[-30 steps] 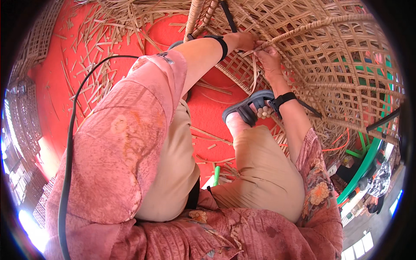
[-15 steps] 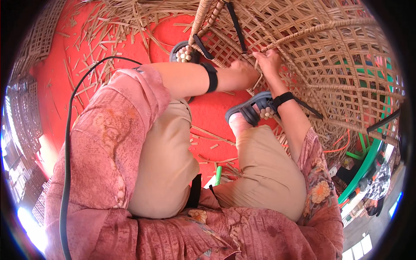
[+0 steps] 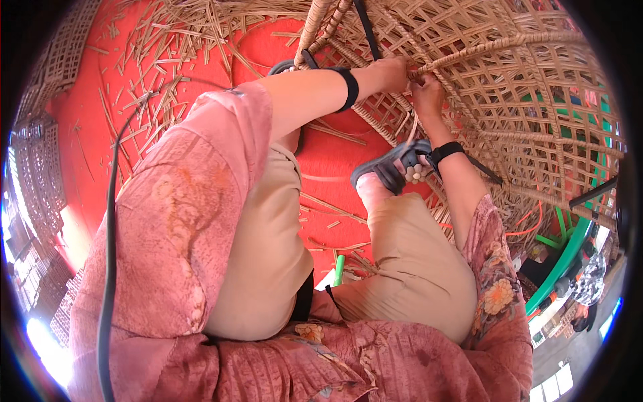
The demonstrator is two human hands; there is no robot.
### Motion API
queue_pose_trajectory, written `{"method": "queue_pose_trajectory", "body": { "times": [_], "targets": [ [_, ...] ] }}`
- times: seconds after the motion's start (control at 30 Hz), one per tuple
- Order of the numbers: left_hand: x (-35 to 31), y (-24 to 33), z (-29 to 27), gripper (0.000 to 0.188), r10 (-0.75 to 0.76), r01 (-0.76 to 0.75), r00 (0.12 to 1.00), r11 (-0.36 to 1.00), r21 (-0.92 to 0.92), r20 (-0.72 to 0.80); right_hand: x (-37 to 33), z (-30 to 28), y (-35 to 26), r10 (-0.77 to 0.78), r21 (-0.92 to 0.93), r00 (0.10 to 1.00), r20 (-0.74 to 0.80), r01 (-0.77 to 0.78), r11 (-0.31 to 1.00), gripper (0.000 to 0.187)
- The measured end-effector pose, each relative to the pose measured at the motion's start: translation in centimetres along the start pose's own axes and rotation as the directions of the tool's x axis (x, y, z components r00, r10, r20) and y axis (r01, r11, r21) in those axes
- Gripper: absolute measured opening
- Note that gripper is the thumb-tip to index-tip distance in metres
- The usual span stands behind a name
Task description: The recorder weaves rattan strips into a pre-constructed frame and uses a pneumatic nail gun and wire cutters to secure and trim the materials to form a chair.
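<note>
A large woven cane frame [image 3: 522,87] with open lattice fills the upper right. My left hand [image 3: 388,72] reaches across to its thick cane rim and pinches a thin cane strip [image 3: 462,53] there. My right hand [image 3: 426,94] sits just beside it, fingers closed on the same weave at the rim. Both wrists carry black bands. A loose strip end curls down from the hands toward my sandalled right foot [image 3: 395,164].
Cut cane strips [image 3: 167,60] litter the red floor [image 3: 87,154] at the upper left. A black cable [image 3: 107,268] runs down my left side. A green tool handle [image 3: 339,268] lies between my legs. Green tubing [image 3: 569,248] curves at the right.
My left arm has swung lower and further right toward the rim, and both hands have closed in together on the weave. The view has shifted slightly.
</note>
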State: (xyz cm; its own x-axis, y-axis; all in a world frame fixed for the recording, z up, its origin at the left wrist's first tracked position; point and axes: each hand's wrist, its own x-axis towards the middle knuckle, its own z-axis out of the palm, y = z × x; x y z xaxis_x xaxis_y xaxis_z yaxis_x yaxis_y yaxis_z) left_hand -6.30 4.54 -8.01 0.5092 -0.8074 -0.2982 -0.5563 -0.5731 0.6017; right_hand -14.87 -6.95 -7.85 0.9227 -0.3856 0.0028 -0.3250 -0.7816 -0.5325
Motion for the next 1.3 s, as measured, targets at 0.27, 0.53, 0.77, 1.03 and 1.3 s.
{"method": "queue_pose_trajectory", "body": {
  "times": [0.27,0.53,0.77,1.03,1.3],
  "targets": [
    [1.7,-5.3,2.6,0.037,0.027,-0.024,0.999,0.986,-0.166,0.019,0.2,1.4,-2.7,-0.065,-0.134,0.998,-0.004,0.064,0.989,0.012],
    [1.3,-1.0,1.6,0.054,-0.030,0.037,0.999,0.898,-0.438,0.022,-0.2,0.4,-0.6,0.031,-0.192,0.999,-0.017,-0.034,0.981,0.014],
    [1.5,-12.3,6.0,0.046,0.157,-0.158,0.975,0.987,0.005,-0.157,0.3,4.1,-7.2,0.156,0.290,0.982,0.102,-0.180,0.940,0.022],
    [-0.6,-4.9,-0.8,0.040,0.070,-0.072,0.997,0.994,-0.077,-0.021,0.8,4.7,-0.4,0.148,0.562,0.976,0.161,-0.215,0.798,0.028],
    [-2.8,-3.3,0.4,0.041,-0.144,0.113,0.984,0.957,0.268,0.101,0.7,2.7,-1.3,0.234,0.285,0.951,0.200,-0.285,0.915,0.028]
  ]
}}
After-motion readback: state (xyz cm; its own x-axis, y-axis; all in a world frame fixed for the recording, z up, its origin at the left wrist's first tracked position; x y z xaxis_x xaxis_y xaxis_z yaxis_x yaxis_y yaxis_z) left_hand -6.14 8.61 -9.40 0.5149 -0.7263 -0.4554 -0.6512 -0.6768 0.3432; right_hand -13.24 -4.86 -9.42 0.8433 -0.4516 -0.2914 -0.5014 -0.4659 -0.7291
